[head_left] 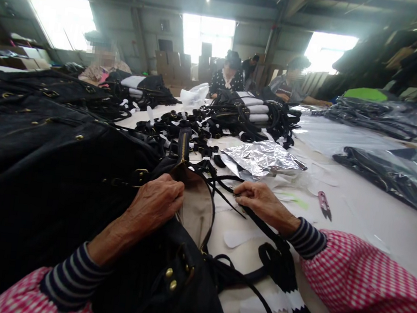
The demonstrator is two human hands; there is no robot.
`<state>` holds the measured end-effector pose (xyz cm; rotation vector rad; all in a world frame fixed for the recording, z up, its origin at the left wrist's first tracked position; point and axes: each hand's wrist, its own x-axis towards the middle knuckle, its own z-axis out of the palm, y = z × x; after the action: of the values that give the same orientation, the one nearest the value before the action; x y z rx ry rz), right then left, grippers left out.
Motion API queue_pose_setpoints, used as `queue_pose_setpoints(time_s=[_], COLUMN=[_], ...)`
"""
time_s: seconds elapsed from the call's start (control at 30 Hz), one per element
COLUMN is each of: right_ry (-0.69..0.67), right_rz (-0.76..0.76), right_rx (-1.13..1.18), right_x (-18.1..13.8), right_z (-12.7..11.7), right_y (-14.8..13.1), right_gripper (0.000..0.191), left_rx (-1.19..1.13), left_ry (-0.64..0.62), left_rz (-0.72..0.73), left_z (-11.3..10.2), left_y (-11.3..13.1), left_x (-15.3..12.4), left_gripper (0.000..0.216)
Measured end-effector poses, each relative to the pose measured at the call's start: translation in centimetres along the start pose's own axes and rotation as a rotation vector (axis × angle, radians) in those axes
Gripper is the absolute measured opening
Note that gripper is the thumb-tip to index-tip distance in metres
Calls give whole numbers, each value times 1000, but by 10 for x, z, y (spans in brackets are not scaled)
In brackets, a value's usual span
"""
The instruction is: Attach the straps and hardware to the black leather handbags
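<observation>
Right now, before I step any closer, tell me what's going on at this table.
A person is handling an open black bag. Their left hand is closed at the edge of its unzipped opening, where the pale lining shows. Their right hand pinches a black strap beside it. Small snips lie untouched on the table, right of a crinkled silvery packet. Across the table, other people are beside piles of black bags.

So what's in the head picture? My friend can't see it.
The left hand grips the edge of an open black bag; the right hand holds a black strap. Pink snips and crinkled silvery plastic lie nearby.
</observation>
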<state>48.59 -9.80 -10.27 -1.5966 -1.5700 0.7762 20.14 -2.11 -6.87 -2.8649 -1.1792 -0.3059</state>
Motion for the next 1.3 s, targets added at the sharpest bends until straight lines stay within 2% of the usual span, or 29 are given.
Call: queue_pose_setpoints(time_s=[0.2,0.4,0.57,0.67,0.8,1.0,1.17,1.3], right_ry=[-78,-66,-41,-16,26,-17,-42,-48], right_rz=[0,-38,-67,-63,-44,98,44,27], right_rx=[-78,-336,-497,-396,-149,290,382,365], right_x=[0,-5,-7,-5,-7,-15,-20,-24], right_z=[-3,-2,2,1,-3,-3,-7,-10], right_y=[2,-7,-13,-8,-3,-19,-25,-28], right_gripper=[17,18,27,27,26,41,40,34], left_rx=[-1,9,-7,-19,-42,-34,-66,-87], left_ry=[-4,-3,6,9,18,0,10,8], left_rz=[-5,-8,-3,0,9,-21,-24,-38], left_z=[-2,-4,-3,-2,-2,-4,-5,-6], left_y=[1,2,2,0,-2,-1,-1,-3], left_x=[1,0,0,-1,-1,-1,-2,-2], left_gripper=[19,19,19,19,19,19,19,20])
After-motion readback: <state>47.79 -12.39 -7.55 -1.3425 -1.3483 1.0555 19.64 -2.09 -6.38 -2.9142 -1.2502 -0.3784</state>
